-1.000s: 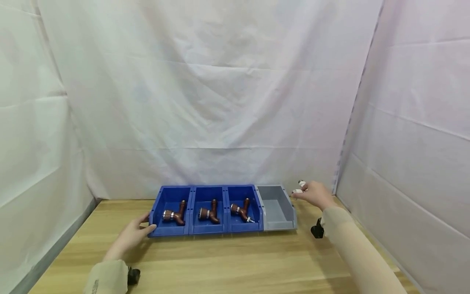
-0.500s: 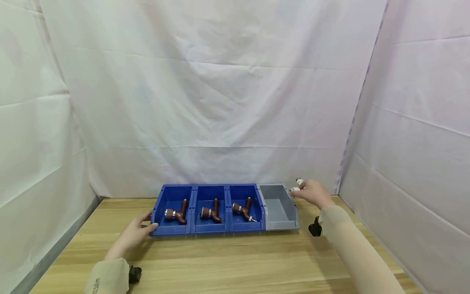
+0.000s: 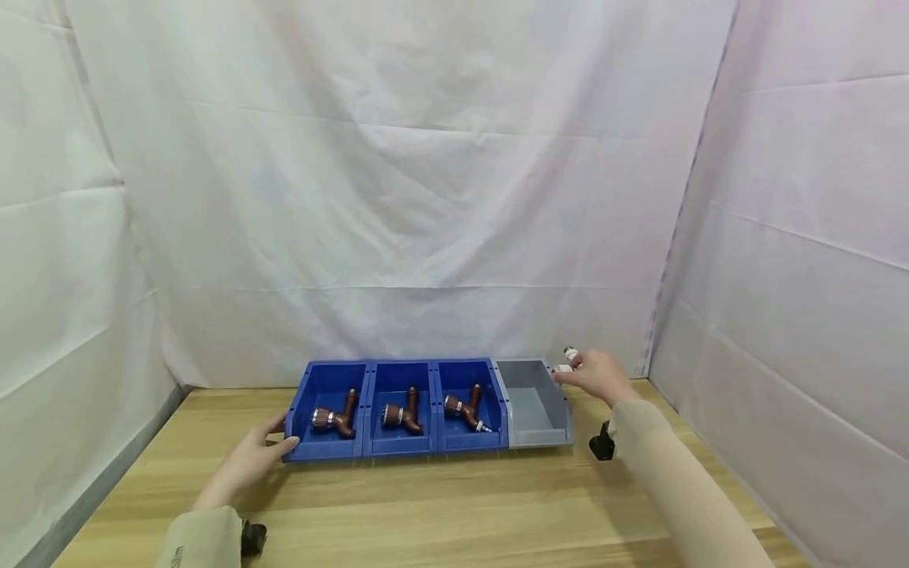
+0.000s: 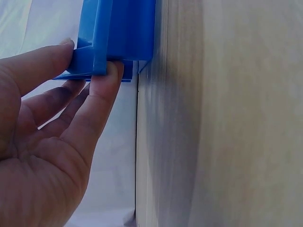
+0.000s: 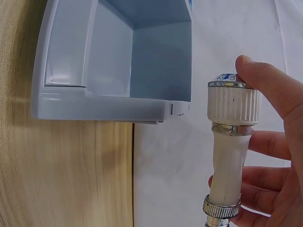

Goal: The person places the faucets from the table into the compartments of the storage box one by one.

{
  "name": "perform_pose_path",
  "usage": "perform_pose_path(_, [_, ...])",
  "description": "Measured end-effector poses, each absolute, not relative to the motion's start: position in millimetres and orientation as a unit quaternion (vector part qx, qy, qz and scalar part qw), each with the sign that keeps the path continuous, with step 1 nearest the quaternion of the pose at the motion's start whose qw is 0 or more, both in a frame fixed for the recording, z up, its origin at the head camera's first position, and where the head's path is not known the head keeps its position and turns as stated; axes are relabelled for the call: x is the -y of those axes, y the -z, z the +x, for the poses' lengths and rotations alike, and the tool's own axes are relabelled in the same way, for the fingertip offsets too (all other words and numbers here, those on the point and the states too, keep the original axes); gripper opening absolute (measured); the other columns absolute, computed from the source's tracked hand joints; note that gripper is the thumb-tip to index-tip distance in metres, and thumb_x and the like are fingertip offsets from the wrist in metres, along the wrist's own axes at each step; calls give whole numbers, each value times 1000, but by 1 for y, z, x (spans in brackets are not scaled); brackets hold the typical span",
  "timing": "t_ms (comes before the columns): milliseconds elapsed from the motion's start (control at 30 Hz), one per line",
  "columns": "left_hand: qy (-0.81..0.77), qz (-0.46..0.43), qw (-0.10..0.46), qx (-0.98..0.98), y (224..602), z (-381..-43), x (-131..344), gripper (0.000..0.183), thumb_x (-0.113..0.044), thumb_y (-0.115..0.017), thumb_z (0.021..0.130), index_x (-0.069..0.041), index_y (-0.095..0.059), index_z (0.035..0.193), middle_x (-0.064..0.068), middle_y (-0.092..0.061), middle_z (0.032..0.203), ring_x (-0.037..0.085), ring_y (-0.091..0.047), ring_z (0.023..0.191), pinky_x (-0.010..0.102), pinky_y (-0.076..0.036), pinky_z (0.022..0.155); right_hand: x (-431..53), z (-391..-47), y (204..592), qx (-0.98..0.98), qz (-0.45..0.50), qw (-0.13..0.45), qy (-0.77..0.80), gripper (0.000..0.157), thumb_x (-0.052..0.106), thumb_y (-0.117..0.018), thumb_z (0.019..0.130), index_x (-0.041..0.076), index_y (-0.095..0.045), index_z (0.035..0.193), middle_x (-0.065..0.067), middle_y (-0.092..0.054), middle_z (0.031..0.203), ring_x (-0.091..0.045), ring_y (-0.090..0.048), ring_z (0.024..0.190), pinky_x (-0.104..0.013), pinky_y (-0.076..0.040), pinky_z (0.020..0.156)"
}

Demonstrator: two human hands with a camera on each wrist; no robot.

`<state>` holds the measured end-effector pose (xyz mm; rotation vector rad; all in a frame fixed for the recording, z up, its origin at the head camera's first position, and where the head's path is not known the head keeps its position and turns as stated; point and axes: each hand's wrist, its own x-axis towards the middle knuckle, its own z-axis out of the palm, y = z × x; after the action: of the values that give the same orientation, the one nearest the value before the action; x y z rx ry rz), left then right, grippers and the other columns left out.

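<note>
Three blue bins stand in a row with a grey bin (image 3: 540, 436) at the right end. Each blue bin holds a brown tap with a ribbed knob: left tap (image 3: 346, 422), middle tap (image 3: 409, 418), right tap (image 3: 469, 410). My left hand (image 3: 248, 457) pinches the side wall of the leftmost blue bin (image 4: 100, 38) between thumb and fingers. Just right of the grey bin, my right hand (image 3: 599, 375) holds a white tap (image 5: 229, 161) with a ribbed knob and metal rings. Its thumb lies at the knob's end, the fingers behind the body.
The bins sit on a wooden table (image 3: 426, 513) near its back edge. White cloth (image 3: 440, 197) hangs behind and along both sides. A black wrist camera (image 3: 602, 442) shows below the right wrist, another (image 3: 253, 539) at the left.
My right hand has moved slightly left with the white tap, closer to the grey bin. The left hand keeps its grip on the blue bin; the head view has shifted a little.
</note>
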<state>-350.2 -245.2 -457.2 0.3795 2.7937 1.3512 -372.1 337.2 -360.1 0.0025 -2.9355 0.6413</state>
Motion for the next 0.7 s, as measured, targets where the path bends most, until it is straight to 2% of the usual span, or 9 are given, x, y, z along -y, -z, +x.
perform_pose_path(267, [-427,122,11,-896,454,-352,245,66,-23,-58,98,12,-28,146,36,-48,131,45,-58,108,57,-47,90,-337,-372,354,973,1,75,-219,53,49,-74,81,-1,-70,98,-15,-67,97,-19,-49,62,-31,-40,54])
perform_pose_path(500, [-425,120,17,-897,452,-349,246,66,-22,-58,99,11,-27,146,36,-47,131,46,-57,109,58,-45,90,-334,-372,352,974,10,84,-212,54,52,-74,79,0,-71,92,-12,-67,91,-19,-49,61,-31,-41,53])
perform_pose_path(700, [-424,113,22,-898,452,-349,245,67,-23,-58,98,11,-27,147,36,-47,132,45,-57,110,59,-44,91,-334,-373,356,974,5,81,-209,56,53,-74,79,0,-71,97,-16,-68,98,-19,-51,62,-31,-42,54])
